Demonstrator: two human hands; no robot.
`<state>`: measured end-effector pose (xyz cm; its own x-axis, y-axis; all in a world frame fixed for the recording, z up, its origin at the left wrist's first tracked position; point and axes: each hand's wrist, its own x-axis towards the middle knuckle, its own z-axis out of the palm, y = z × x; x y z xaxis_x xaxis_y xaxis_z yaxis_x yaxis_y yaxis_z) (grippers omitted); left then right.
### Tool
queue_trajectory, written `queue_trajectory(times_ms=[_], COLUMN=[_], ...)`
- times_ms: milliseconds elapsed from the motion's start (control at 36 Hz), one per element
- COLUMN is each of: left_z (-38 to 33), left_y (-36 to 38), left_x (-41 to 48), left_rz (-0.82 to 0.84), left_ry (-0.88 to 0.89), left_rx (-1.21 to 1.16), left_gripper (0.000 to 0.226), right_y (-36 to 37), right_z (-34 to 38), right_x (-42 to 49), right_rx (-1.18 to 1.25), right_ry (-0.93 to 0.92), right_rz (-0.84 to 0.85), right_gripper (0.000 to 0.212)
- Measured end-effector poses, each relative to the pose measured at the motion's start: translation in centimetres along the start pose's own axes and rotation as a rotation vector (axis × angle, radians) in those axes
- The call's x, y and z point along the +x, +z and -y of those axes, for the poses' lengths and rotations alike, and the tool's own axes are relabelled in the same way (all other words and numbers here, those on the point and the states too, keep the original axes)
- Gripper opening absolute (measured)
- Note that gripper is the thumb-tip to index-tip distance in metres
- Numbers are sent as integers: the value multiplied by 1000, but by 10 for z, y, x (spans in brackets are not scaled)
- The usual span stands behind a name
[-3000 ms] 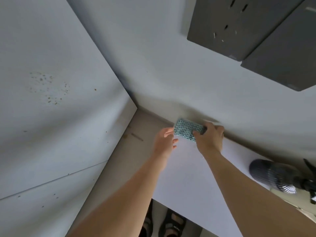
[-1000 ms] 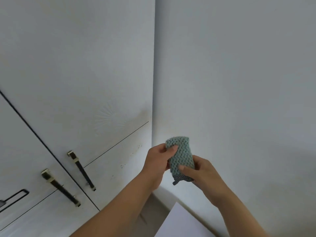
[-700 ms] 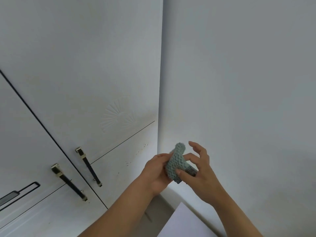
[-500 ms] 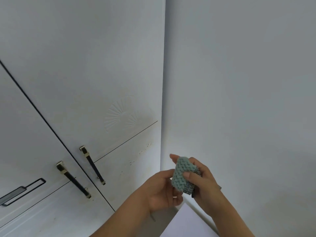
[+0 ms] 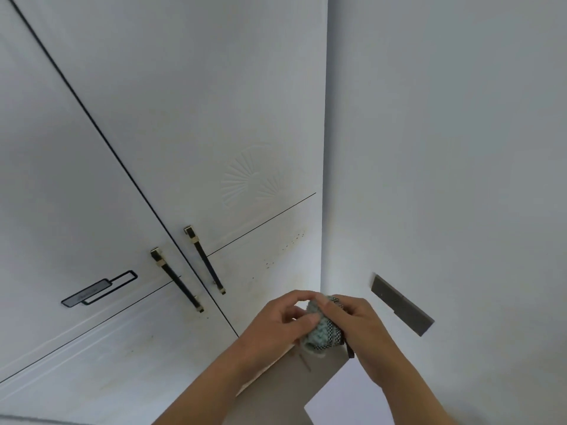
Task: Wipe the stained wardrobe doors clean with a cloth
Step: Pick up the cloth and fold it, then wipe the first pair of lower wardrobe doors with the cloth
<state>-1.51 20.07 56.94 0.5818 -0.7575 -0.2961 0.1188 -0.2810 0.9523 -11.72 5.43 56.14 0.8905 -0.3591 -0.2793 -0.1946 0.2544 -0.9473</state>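
A small teal knitted cloth (image 5: 320,334) with a dark checked edge sits bunched between both my hands, low in the middle of the view. My left hand (image 5: 276,325) pinches its left side with thumb and fingers. My right hand (image 5: 357,325) curls round its right side. The white wardrobe doors (image 5: 184,133) fill the left half of the view. Small dark specks (image 5: 283,250) and faint yellowish marks dot the right door's lower panel, just above my hands. Two dark bar handles with gold ends (image 5: 204,259) flank the gap between the doors.
A plain white wall (image 5: 445,133) meets the wardrobe at a corner on the right. A grey plate (image 5: 402,305) is fixed low on that wall. A dark label plate (image 5: 98,288) sits on the left door. A white board (image 5: 352,400) lies below my hands over the beige floor.
The view has swung up from the floor to the wardrobe doors. My hands have lifted the cloth off the white board, turned and refolded it, and now hold it lower and bunched.
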Motion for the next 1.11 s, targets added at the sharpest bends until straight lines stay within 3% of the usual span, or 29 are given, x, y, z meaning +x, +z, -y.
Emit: queue_trajectory(times_ms=[83,167,222,333,389,500,583,695,778,945,1028,1111], left_z=[13,24,29,41,45,54,60,73,83,88,85,87], left_y=[-6,-8,-12,-27,-35,-56,-70,-103,-117,-124,-133,-137], left_x=[-7,-15,-21,-26,-30,-35,-39,-38,-20,30,50,66], left_rz=[-70,-195,-238,-204,-210,-199,-201,-524,-775,-719,-729,-812], left_ry=[26,76,116,127,102,94,123,179,206,161,150,175], left_rx=[122,90,110,228,169,130,218,116,18,39,118,171], left_gripper=[20,21,22,20,22,30,26,8,19,50,45,31], right_y=[12,32,44,62,68,82,96,108,111,119,115,106], right_z=[-9,-21,-32,-39,-40,-43,-43,-43,-43,-67,-76,-81], right_x=[2,0,-2,-4,-5,-4,-2,2,-1,-5,-5,7], right_rx=[125,447,537,321,197,178,131,234,342,470,456,459], right_ry=[72,177,197,132,94,82,47,3,-6,36,58,54], right_rz=[32,91,107,-17,-25,-34,-146,-378,-432,-514,-506,-460], right_gripper=[55,45,44,45,44,27,25,35,34,26,24,38])
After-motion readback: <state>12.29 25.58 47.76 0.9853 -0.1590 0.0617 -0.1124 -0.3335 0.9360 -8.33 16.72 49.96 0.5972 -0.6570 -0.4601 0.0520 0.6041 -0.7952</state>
